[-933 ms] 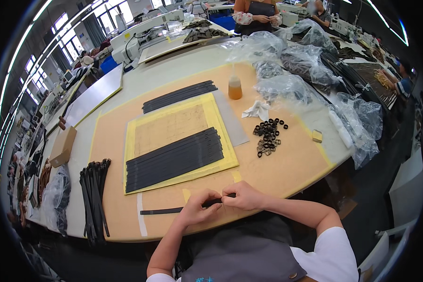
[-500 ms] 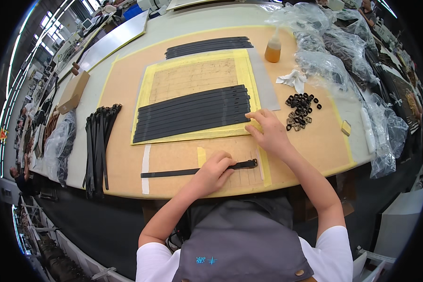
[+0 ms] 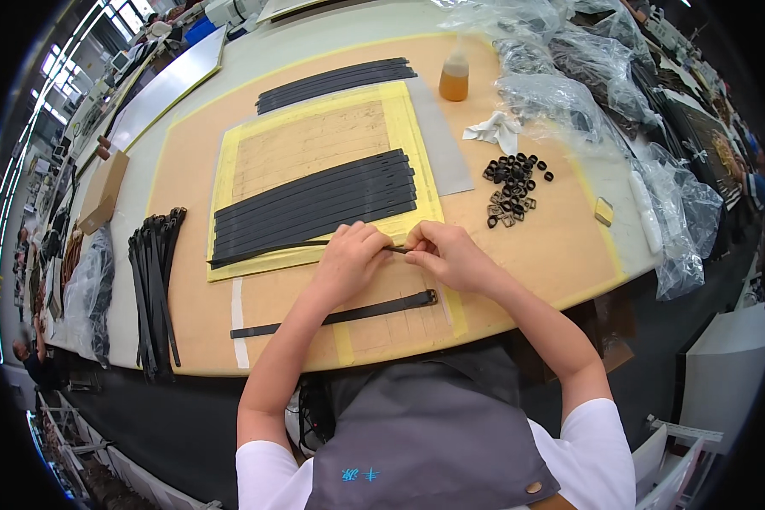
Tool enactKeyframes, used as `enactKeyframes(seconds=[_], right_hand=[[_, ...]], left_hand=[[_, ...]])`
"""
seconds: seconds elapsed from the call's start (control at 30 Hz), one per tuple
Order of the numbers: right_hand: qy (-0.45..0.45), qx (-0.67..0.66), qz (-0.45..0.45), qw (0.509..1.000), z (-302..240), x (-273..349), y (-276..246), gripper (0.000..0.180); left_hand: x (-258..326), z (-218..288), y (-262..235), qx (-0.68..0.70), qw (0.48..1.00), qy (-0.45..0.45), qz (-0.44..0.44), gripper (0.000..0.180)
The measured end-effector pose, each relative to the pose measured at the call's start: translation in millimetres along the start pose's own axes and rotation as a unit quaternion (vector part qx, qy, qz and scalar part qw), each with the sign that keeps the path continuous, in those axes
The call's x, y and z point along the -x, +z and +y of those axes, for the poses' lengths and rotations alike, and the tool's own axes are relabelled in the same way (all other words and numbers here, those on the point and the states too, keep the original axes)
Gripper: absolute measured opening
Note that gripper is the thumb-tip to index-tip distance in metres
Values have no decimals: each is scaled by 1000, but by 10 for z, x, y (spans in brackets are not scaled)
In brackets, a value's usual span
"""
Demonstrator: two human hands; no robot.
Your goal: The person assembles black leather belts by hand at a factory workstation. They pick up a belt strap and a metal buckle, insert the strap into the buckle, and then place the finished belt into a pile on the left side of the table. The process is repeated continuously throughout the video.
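A thin black strap point(image 3: 268, 250) is pinched near its right end between my left hand point(image 3: 351, 257) and my right hand point(image 3: 447, 253), both closed on it. Its left part trails along the near edge of a yellow-taped board point(image 3: 429, 204). Several flat black straps point(image 3: 314, 201) lie side by side on that board, just beyond my hands. Closer to me, a black strap with a buckle point(image 3: 374, 311) rests on the tan table covering, partly hidden under my left forearm. The fingertips of my left hand are partly hidden behind the hand itself.
A heap of small black loops and buckles point(image 3: 516, 183) lies to the right, by a crumpled white cloth point(image 3: 495, 129) and a bottle of amber liquid point(image 3: 454, 78). Buckled straps point(image 3: 150, 285) hang over the left table edge. More straps point(image 3: 336, 83) lie at the far side.
My left hand has left the buckled strap and moved up to the board. Both hands now hold one strap, drawn from the near side of the row. The view has shifted slightly.
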State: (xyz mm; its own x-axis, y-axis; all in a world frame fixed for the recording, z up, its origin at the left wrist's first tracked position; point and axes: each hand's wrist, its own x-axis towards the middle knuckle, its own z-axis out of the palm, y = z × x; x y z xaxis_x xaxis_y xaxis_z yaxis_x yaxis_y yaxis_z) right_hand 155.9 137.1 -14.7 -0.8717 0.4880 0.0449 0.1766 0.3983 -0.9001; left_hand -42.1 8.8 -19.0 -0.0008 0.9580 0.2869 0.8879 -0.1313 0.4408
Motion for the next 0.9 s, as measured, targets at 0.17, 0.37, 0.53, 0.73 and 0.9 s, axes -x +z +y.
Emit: enactKeyframes(seconds=[0.17,0.37,0.53,0.73,0.9], right_hand=[[55,170,169,969,77,221,-652,18],[68,246,141,957,311,453,-718,17],[23,260,120,958,360,444,-642,18],[151,-225,82,959,336,357,-416,17],[140,-406,122,895,215,291,-49,19]], left_hand=[[-27,69,-182,181,977,-104,-47,25],[-126,104,-94,204,974,-82,-49,29],[-66,165,11,242,966,-74,-41,27],[-55,188,68,258,964,-62,-3,27],[-43,194,44,234,971,-46,17,27]])
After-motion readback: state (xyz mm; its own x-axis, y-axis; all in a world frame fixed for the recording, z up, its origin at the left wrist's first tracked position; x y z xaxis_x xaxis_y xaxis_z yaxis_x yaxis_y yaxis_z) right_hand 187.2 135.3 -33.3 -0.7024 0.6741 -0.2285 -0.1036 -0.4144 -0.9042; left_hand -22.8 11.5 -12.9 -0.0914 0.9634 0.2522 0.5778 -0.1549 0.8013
